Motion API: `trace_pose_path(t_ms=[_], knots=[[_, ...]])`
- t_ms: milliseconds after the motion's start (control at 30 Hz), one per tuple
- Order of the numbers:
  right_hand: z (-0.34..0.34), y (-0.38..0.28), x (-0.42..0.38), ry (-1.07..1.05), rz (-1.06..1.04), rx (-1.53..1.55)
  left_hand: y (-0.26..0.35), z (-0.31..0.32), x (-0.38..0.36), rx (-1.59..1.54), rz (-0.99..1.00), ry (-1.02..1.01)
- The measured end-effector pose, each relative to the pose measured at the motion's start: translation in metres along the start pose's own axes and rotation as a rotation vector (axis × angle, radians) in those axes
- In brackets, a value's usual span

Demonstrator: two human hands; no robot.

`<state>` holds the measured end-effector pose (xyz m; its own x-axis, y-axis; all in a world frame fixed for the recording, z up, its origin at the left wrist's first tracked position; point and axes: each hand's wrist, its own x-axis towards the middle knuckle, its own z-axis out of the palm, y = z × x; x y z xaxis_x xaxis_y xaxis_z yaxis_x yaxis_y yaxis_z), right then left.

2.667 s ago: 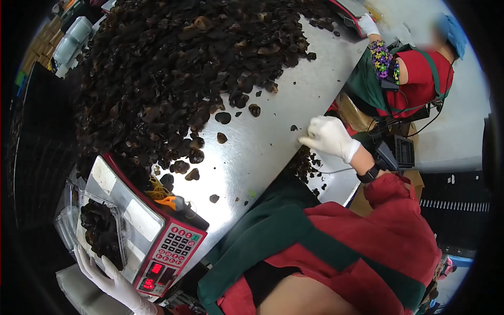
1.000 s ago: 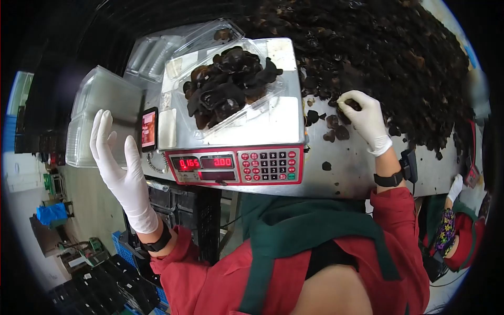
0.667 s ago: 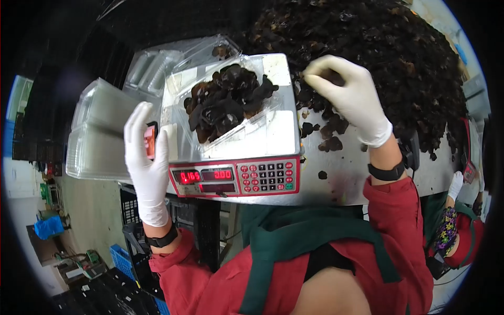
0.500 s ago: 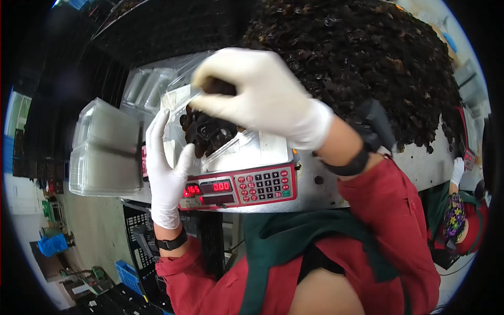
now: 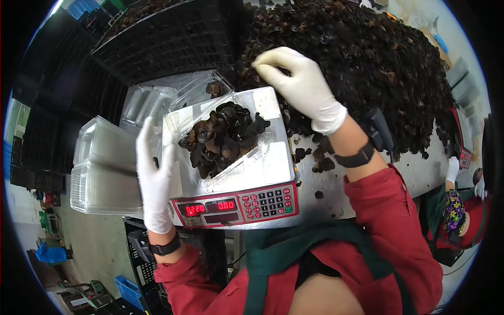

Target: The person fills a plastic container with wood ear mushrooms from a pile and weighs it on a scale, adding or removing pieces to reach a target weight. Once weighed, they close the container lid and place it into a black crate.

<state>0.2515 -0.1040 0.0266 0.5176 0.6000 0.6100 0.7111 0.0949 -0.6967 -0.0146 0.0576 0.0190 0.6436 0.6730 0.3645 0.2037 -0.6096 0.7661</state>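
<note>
While my right hand pinches at the mushroom pile, left hand lies flat, fingers together, by the tray at scale's left edge; tray's light, flimsy, so grip its rim.

Single head-worn view, looking forward and steeply down over the wearer's chest onto a metal table. A fisheye lens bends the scene into a circle with black corners. The camera sits close: the scale lies just below frame centre, with the tray on it. The left hand appears left of the scale and the right hand above it, both large in frame. The mushroom heap fills the upper right. A co-worker shows at the right edge. The floor shows lower left.
</note>
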Motion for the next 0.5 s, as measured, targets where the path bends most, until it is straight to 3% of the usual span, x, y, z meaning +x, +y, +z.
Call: trace_pose_path(t_ms=[200,267,400,500], knots=[[-0.02,0.016,-0.029,-0.121,0.328,0.01,-0.013,-0.026,0.06,-0.048,0.016,-0.005],[-0.01,0.024,-0.024,-0.182,0.296,0.048,-0.017,-0.023,0.077,-0.019,0.008,-0.026],[0.021,0.044,0.025,-0.366,-0.028,-0.026,-0.044,-0.021,0.096,0.081,-0.025,-0.11],[0.062,0.059,0.072,-0.568,-0.155,-0.191,-0.052,-0.026,0.1,0.22,-0.051,-0.14]])
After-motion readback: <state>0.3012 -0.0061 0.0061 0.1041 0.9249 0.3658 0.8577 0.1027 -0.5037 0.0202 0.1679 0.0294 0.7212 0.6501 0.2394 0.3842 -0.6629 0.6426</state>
